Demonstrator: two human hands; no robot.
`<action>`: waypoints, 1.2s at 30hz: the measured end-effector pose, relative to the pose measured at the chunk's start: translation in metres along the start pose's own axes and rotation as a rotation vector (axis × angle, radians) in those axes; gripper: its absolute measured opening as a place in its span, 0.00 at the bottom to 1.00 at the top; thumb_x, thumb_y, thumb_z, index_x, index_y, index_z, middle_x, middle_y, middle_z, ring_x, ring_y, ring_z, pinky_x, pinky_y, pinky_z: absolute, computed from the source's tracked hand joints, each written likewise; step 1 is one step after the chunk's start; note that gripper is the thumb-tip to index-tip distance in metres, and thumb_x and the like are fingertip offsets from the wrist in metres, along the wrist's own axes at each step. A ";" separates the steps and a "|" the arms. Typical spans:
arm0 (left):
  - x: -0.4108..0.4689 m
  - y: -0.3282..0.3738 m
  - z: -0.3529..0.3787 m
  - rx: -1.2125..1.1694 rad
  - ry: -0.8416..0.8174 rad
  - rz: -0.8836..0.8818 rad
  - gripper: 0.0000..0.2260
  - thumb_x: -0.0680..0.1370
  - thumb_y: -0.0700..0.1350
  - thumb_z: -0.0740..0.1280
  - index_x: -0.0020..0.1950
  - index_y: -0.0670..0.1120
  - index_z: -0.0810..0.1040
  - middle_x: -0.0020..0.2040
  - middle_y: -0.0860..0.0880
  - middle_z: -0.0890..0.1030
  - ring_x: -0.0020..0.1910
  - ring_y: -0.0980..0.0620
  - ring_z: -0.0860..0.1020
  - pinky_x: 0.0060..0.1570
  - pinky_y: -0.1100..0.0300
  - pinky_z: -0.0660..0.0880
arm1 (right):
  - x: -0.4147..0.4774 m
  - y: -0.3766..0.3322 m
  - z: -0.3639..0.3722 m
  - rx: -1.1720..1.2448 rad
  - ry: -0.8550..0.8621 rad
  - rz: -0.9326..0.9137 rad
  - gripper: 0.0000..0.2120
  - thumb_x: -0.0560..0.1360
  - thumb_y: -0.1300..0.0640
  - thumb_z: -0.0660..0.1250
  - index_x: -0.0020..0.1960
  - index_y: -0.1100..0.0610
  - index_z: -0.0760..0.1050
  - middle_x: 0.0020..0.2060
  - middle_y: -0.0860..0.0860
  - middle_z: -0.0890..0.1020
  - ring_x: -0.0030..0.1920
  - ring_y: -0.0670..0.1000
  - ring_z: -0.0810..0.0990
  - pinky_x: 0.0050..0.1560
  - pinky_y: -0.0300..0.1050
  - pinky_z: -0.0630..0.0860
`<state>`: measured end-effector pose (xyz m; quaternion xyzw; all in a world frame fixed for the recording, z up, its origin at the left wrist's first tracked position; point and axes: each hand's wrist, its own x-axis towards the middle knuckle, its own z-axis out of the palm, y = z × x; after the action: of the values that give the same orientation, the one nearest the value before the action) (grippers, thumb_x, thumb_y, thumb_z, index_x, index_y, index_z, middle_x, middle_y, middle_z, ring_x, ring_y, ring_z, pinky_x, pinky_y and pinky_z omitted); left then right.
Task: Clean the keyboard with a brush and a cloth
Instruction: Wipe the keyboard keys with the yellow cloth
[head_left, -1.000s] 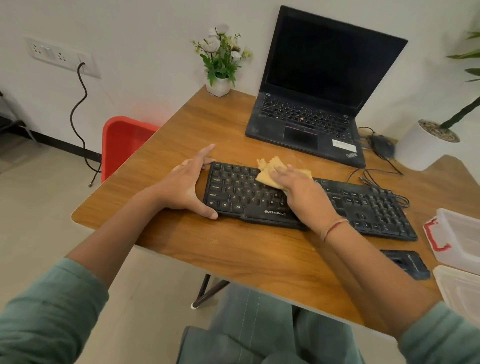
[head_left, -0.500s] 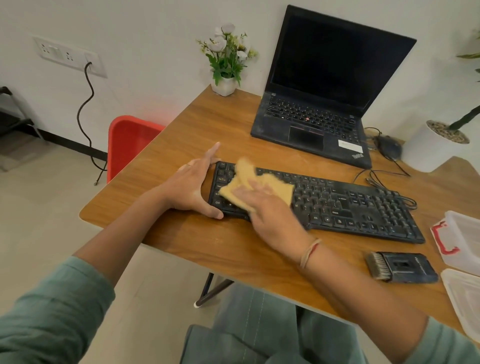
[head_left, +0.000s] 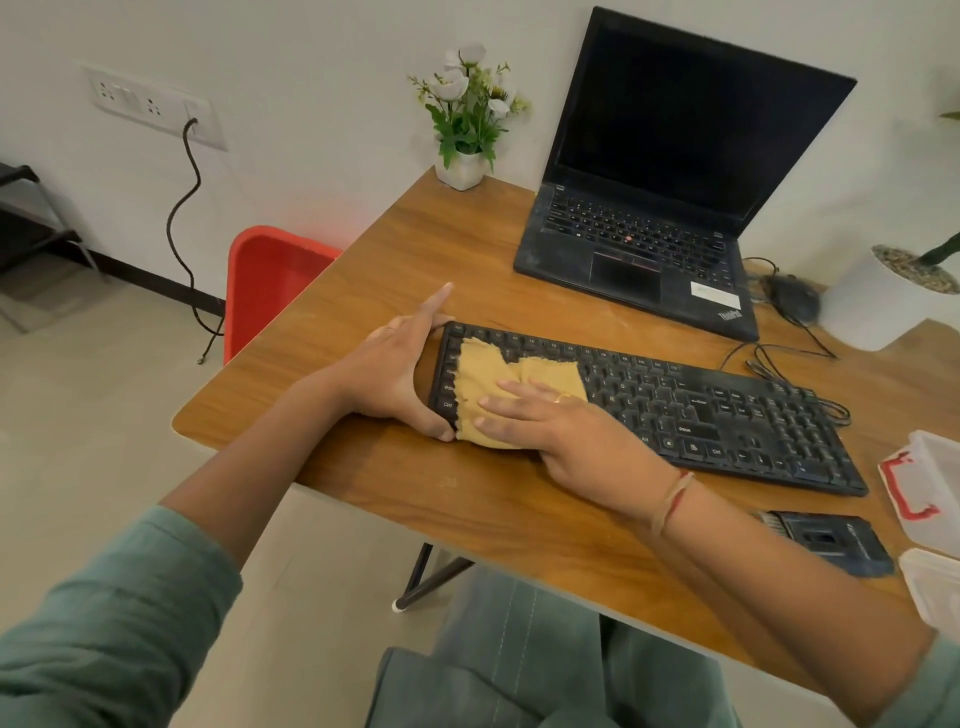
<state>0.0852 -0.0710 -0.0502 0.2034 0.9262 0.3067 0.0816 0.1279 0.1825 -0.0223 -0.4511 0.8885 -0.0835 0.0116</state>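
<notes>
A black keyboard (head_left: 701, 410) lies across the wooden table (head_left: 467, 509). A yellow cloth (head_left: 488, 371) is spread over the keyboard's left end. My right hand (head_left: 550, 421) presses flat on the cloth with straight fingers. My left hand (head_left: 400, 371) braces the keyboard's left edge, thumb at the near corner and forefinger stretched along the far corner. A dark brush (head_left: 826, 538) lies on the table at the near right, apart from both hands.
An open black laptop (head_left: 654, 218) stands behind the keyboard, with a mouse (head_left: 792, 299) and cables to its right. A small flower pot (head_left: 465, 169) sits at the far corner. White plastic boxes (head_left: 930, 488) stand at the right edge. A red chair (head_left: 270, 280) is left of the table.
My right hand has wiped the cloth leftward along the keyboard, from its middle to its left end. The left hand has kept its place at the keyboard's left edge.
</notes>
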 end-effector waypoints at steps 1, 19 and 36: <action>0.000 0.000 0.000 0.002 0.002 -0.001 0.66 0.52 0.71 0.74 0.76 0.59 0.33 0.76 0.50 0.60 0.74 0.48 0.58 0.72 0.53 0.53 | -0.001 0.003 -0.001 -0.011 -0.006 -0.006 0.27 0.74 0.72 0.59 0.70 0.53 0.71 0.68 0.53 0.73 0.72 0.57 0.66 0.73 0.53 0.55; 0.002 -0.002 0.001 0.048 -0.002 0.005 0.66 0.51 0.73 0.72 0.77 0.57 0.35 0.76 0.49 0.60 0.74 0.48 0.60 0.74 0.50 0.54 | 0.025 -0.003 -0.008 0.028 -0.097 -0.037 0.28 0.77 0.71 0.57 0.73 0.53 0.64 0.72 0.50 0.68 0.74 0.50 0.60 0.75 0.43 0.49; 0.002 -0.001 0.000 0.043 -0.014 -0.020 0.65 0.52 0.70 0.72 0.77 0.57 0.37 0.75 0.50 0.60 0.71 0.47 0.61 0.72 0.50 0.56 | 0.034 -0.012 -0.001 0.060 -0.079 -0.029 0.27 0.77 0.71 0.56 0.73 0.54 0.65 0.72 0.50 0.68 0.74 0.50 0.61 0.75 0.44 0.49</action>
<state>0.0831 -0.0704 -0.0506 0.1981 0.9339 0.2847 0.0866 0.1169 0.1486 -0.0180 -0.4665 0.8777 -0.0923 0.0590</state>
